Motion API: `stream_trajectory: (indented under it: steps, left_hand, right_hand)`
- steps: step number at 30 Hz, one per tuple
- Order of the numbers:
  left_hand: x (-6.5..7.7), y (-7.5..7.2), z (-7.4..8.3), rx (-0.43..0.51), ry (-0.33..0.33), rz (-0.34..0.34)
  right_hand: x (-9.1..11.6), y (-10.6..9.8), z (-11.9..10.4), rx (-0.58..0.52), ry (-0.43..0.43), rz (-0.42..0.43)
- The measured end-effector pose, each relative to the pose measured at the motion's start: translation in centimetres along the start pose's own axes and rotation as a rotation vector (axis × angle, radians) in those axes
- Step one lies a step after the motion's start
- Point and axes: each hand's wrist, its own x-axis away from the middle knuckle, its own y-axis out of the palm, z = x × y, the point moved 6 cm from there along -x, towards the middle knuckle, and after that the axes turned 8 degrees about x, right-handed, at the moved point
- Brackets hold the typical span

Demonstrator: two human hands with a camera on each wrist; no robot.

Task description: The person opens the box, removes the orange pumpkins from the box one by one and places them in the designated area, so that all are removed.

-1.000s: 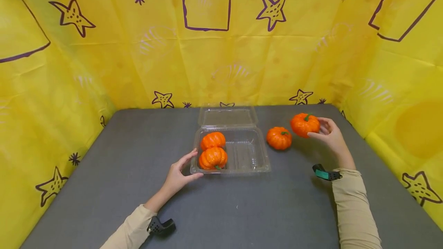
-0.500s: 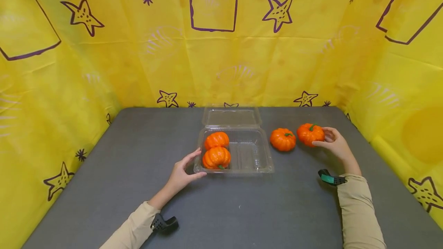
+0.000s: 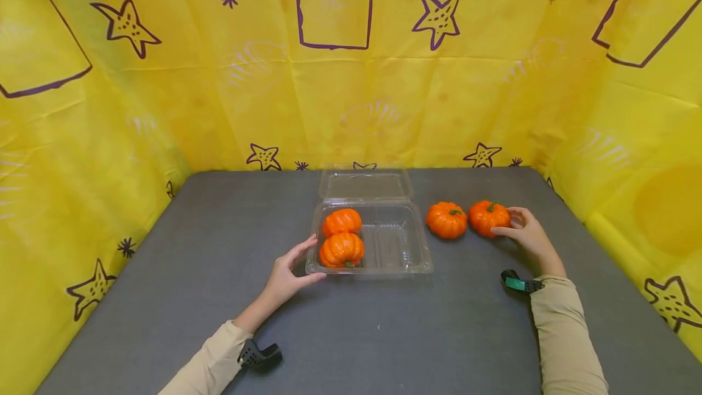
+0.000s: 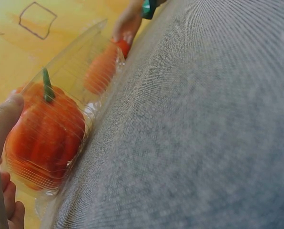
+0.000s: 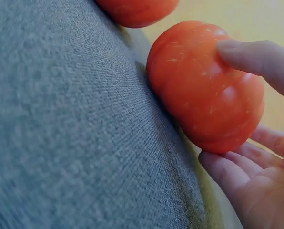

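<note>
An orange toy pumpkin (image 3: 487, 219) with a green stem sits at the right on the grey table, and my right hand (image 3: 532, 238) holds it from its right side. In the right wrist view the thumb presses its upper face, with the fingers (image 5: 228, 172) against its lower side. Just left of it sits another pumpkin (image 3: 446, 222). My left hand (image 3: 286, 272) holds the left front corner of a clear plastic clamshell container (image 3: 386, 270), thumb at the front and fingers along the left side. Two pumpkins (image 3: 341, 251) lie in the container's left half.
The container's lid (image 3: 365, 186) stands open toward the back of the grey table (image 3: 351, 346). Yellow cloth (image 3: 351, 96) printed with starfish hangs behind the table and along both sides. Each wrist wears a black band mount (image 3: 262, 355).
My right hand has lowered its pumpkin onto the table beside the other loose one. My left hand keeps its place at the container. The head view has shifted slightly.
</note>
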Motion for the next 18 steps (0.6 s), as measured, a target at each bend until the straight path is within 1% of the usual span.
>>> stream_trajectory:
  steps: [5,10,13,18]
  left_hand:
    - [0.13,-0.12,-0.03,-0.003,-0.007,0.011]
    - [0.33,-0.04,-0.08,-0.022,-0.018,0.002]
    - [0.3,0.03,-0.03,-0.022,-0.014,-0.001]
    - [0.11,0.0,0.08,-0.012,-0.015,0.001]
  right_hand:
    - [-0.2,0.28,0.56,-0.06,0.01,-0.03]
    - [-0.1,0.38,0.77,-0.059,0.015,-0.07]
    - [0.03,0.3,0.73,-0.043,0.014,-0.086]
    - [0.18,-0.11,0.1,0.062,-0.006,-0.096]
